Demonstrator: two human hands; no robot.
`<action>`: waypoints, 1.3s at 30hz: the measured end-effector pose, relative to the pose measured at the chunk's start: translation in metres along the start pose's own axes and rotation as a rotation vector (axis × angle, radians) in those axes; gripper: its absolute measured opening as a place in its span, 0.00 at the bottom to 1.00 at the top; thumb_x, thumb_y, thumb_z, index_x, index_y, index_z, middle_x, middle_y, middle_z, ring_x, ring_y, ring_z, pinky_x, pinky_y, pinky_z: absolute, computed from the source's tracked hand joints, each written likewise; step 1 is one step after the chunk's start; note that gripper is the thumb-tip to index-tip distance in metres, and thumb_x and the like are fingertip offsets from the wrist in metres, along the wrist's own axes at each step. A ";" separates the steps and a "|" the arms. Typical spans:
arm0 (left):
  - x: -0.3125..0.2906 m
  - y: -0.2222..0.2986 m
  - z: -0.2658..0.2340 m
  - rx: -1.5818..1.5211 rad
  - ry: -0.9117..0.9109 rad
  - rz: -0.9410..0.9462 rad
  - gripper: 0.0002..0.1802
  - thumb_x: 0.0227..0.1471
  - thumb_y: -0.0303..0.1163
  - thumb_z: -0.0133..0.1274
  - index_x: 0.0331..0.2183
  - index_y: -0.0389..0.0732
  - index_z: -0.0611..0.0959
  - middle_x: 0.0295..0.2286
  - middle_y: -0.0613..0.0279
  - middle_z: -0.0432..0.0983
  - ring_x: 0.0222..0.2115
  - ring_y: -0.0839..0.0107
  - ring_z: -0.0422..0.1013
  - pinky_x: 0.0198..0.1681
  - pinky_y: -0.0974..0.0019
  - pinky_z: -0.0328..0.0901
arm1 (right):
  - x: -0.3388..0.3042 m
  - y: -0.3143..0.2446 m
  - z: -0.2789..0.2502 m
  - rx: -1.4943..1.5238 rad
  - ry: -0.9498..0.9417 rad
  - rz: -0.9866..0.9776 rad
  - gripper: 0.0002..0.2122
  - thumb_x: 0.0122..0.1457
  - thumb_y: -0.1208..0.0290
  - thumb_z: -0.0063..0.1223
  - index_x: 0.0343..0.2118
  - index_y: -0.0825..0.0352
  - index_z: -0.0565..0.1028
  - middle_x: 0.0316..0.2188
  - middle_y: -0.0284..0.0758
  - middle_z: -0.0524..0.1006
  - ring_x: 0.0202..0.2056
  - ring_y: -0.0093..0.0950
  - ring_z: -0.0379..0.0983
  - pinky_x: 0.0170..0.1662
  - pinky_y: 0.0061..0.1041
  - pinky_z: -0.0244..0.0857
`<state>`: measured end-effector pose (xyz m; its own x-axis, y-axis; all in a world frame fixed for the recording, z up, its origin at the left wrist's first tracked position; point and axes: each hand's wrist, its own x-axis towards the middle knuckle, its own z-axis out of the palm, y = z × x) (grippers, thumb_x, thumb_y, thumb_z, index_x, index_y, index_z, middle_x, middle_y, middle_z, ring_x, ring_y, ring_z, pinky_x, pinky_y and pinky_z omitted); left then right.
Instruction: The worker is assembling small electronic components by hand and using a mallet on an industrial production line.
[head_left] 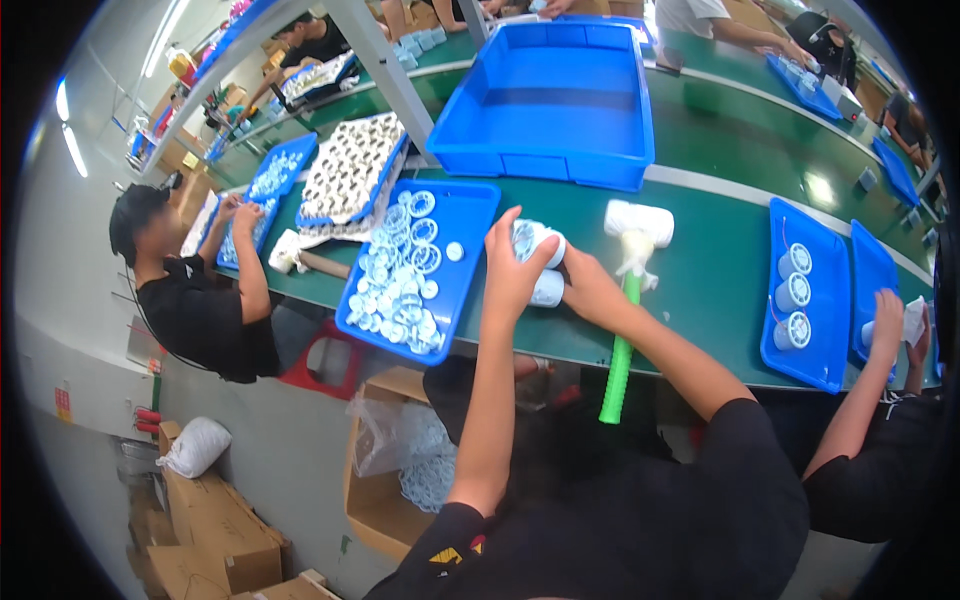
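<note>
holding a white part [541, 240], the person [494, 400] wears a yellow-printed shirt [620, 510].

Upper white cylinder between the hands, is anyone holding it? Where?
The left hand holds the upper white cylinder, its grip around the side. The right hand is close by; whether it holds too can't be told.

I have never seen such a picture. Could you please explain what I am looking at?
No robot here: the grip is a person's own left hand and right hand. A fisheye camera on that person's head looks down, so straight edges bend. The left hand holds a pale round part; the right hand is beside it. On the green table lie a blue tray of pale rings and discs and a green-handled mallet. Beyond stands a large blue bin.
</note>
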<state>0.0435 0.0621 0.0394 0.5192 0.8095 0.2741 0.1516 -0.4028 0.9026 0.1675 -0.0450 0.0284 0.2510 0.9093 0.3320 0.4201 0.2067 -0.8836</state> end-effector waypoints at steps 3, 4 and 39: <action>0.002 0.007 0.028 0.428 0.039 0.078 0.42 0.49 0.53 0.68 0.60 0.42 0.76 0.60 0.35 0.65 0.58 0.39 0.66 0.61 0.44 0.63 | -0.016 0.036 -0.016 -0.822 -0.036 -0.083 0.19 0.51 0.78 0.60 0.46 0.79 0.76 0.50 0.53 0.74 0.59 0.51 0.67 0.65 0.41 0.63; 0.001 0.010 0.036 0.575 0.073 0.090 0.39 0.48 0.54 0.67 0.57 0.43 0.80 0.60 0.36 0.65 0.57 0.39 0.66 0.59 0.41 0.64 | -0.017 0.037 -0.025 -0.873 -0.026 -0.111 0.17 0.51 0.77 0.60 0.44 0.79 0.77 0.49 0.53 0.74 0.59 0.51 0.68 0.65 0.40 0.63; -0.007 -0.020 -0.022 0.060 0.097 -0.015 0.33 0.66 0.47 0.56 0.61 0.32 0.73 0.59 0.40 0.68 0.60 0.45 0.66 0.65 0.52 0.60 | 0.003 -0.026 -0.078 -0.544 -0.225 0.310 0.18 0.61 0.59 0.65 0.47 0.67 0.78 0.43 0.48 0.80 0.44 0.47 0.78 0.49 0.44 0.72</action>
<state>0.0187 0.0739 0.0271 0.4333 0.8520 0.2939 0.2100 -0.4126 0.8864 0.2253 -0.0759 0.0783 0.2677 0.9627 -0.0393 0.7530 -0.2345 -0.6148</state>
